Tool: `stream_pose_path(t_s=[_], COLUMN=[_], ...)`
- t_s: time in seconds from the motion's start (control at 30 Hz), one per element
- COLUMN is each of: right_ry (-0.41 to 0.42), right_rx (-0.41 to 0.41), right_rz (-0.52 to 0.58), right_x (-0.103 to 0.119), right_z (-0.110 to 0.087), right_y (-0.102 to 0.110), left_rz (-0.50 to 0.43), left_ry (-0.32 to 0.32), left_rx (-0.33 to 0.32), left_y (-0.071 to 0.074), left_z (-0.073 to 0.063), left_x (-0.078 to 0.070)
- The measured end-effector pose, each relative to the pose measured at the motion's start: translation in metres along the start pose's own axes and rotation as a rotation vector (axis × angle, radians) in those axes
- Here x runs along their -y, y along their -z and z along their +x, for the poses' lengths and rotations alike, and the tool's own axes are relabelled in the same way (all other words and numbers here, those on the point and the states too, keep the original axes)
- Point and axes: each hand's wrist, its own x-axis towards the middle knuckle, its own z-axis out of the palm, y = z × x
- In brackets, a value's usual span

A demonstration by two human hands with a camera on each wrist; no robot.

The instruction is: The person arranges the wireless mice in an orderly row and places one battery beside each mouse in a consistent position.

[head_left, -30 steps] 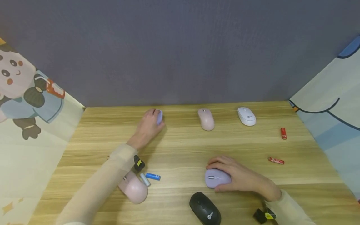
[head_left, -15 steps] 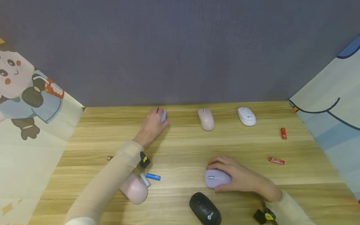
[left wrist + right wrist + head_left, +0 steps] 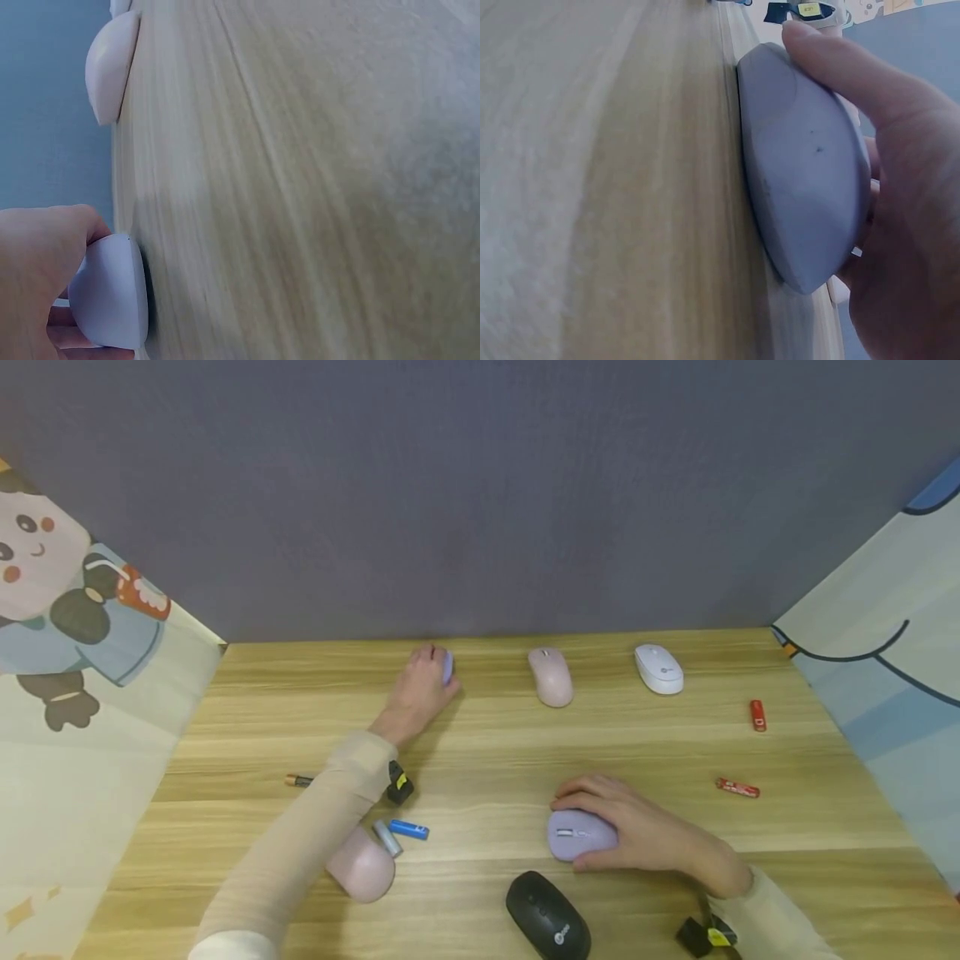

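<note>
1. Left hand, grip clamped round the far lilac mouse, near the back edge of the counter!
2. Right hand, grip clamped on the near lilac mouse, which rests on the counter!
3. Black mouse sits just in front of that one.
4. Along the back, pink mouse, then white mouse farther right.
5. Blue battery lies just beside a silver battery, right of the left sleeve.

Soft light, faint blurry shadows

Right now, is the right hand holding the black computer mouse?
No, the right hand grips a lavender computer mouse; the black computer mouse lies untouched nearby.
</note>
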Motion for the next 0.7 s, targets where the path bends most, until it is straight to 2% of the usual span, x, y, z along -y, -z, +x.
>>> stream_pose_path(t_s=[0.5,0.7], right_ry=[-0.002,-0.011], right_rx=[-0.002,0.005], right_rz=[0.011,0.014], right_x=[-0.0008,-0.0008], right_z=[-0.0006,-0.0005], right_y=[-0.0006,-0.0004], left_rz=[0.058,0.056], left_ry=[0.020,0.005], left_rx=[0.005,-0.021], left_y=[-0.0046,-0.0064], left_z=[0.0014,0.0025], left_x=[-0.0104,-0.0090])
